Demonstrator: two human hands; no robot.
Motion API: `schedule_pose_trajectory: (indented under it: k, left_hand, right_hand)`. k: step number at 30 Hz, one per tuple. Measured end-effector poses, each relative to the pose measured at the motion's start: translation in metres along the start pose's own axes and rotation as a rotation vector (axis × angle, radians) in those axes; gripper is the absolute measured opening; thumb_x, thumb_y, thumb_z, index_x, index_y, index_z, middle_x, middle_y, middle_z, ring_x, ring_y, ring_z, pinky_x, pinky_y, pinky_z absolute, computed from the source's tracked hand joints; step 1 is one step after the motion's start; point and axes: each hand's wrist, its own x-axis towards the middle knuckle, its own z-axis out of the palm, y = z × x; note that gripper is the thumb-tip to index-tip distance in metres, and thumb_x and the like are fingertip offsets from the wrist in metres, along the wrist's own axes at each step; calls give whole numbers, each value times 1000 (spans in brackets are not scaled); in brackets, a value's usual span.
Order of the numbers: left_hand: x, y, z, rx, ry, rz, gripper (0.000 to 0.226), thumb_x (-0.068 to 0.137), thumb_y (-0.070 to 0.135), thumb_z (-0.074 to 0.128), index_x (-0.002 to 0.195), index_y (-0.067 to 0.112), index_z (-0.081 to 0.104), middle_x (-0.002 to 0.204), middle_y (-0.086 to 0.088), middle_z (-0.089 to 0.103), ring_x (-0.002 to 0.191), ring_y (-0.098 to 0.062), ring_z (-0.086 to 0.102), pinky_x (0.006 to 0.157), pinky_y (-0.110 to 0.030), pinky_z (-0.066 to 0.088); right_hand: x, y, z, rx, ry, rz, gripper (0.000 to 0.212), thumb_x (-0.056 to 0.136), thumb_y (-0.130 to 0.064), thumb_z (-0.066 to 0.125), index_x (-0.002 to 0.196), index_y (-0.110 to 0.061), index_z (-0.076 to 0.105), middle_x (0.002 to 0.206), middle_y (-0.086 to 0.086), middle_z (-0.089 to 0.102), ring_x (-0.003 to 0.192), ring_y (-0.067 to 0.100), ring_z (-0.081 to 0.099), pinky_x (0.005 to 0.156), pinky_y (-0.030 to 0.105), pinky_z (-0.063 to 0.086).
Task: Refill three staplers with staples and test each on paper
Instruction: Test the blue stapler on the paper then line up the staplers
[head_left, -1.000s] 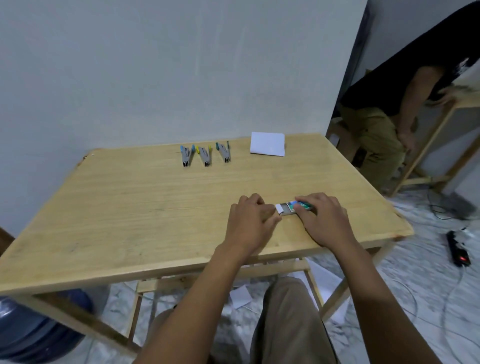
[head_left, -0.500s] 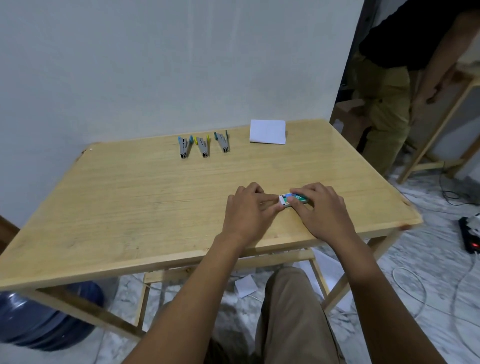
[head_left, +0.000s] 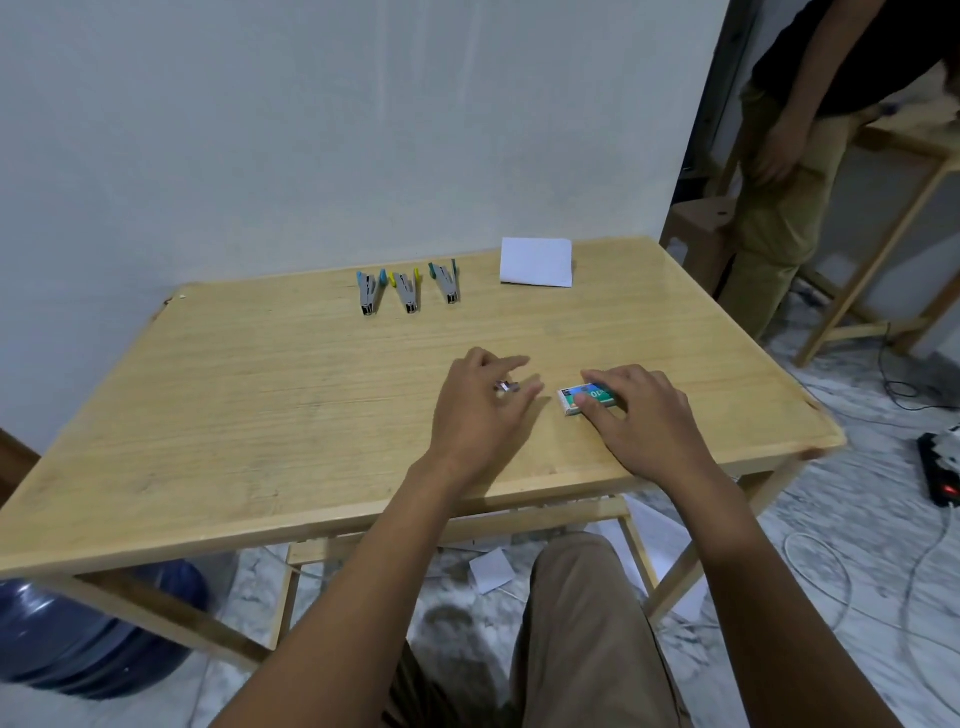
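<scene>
Three small grey staplers lie in a row at the far side of the wooden table: one with blue trim, one with yellow trim, one with green trim. A folded white paper lies to their right. My left hand pinches a small silvery strip of staples between its fingertips, just above the tabletop. My right hand rests its fingers on a small green and white staple box, which looks closed and lies flat on the table.
Another person stands at the right beside a second wooden table. A blue water jug lies under the table at the left. Loose papers, cables and a power strip lie on the marble floor.
My left hand has drawn away from the staple box to the left, now holding a strip of staples. The box drawer, open a second ago, is pushed in. The other person straightened up.
</scene>
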Motion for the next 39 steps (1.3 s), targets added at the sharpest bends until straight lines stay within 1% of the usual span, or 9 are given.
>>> schedule_pose_trajectory:
  k: [2,4,7,11,20,26,31,36,39]
  left_hand:
    - [5,-8,-4,117,5,7,44,94,38,64,134,20,62,128,-2,53,122,-17,46,101,-35,43]
    - [11,-11,-4,137,-109,21,45,96,33,61,137,16,58,141,-2,49,131,-17,41,106,-34,39]
    - [15,-8,-2,145,-217,126,30,96,24,60,122,11,70,128,-3,62,119,-18,54,97,-31,45]
    - [7,-7,-1,126,-168,205,21,96,17,60,108,10,77,111,-1,72,105,-15,59,90,-29,47]
    - [-28,-5,-13,-16,-123,197,17,92,11,66,103,6,78,97,-3,75,88,-10,61,76,-5,40]
    - [-45,-4,-19,-108,-110,178,19,91,9,68,108,4,76,99,-6,74,88,-17,67,78,-23,52]
    - [-49,-7,-31,-146,-147,141,29,90,9,68,119,6,71,110,-1,70,100,-9,64,88,-11,47]
    - [-50,-9,-35,-138,-185,120,24,88,2,67,110,6,75,106,-3,74,97,-11,67,87,-18,52]
    - [-51,-7,-34,-144,-175,109,22,87,0,67,107,4,77,103,-6,75,96,-15,68,87,-23,53]
  right_hand:
    - [0,-1,1,-8,14,4,40,97,-48,52,134,-34,58,130,-5,58,120,17,45,99,37,31]
    - [-2,-3,2,1,34,-2,38,97,-46,54,132,-34,60,129,-5,56,119,16,45,99,37,31]
    - [-3,-6,4,8,53,-4,32,97,-42,55,127,-33,64,126,-5,57,117,17,46,98,37,32]
    - [-6,-10,6,7,64,14,31,98,-39,54,126,-30,65,124,-3,57,116,18,46,99,37,32]
    - [-25,-26,6,63,28,28,31,99,-35,54,126,-25,65,123,-1,54,117,18,46,98,33,28]
    - [-42,-35,8,76,37,44,33,99,-36,54,127,-24,65,122,0,53,117,18,46,101,36,30]
    - [-44,-48,13,80,112,125,43,89,-53,62,120,-23,68,119,0,55,116,19,48,100,37,33]
    - [-48,-57,19,160,175,158,39,86,-39,68,117,-15,70,115,3,56,112,19,49,98,39,45]
    - [-52,-61,22,165,202,157,37,85,-37,68,114,-14,71,113,4,57,111,20,50,97,40,46]
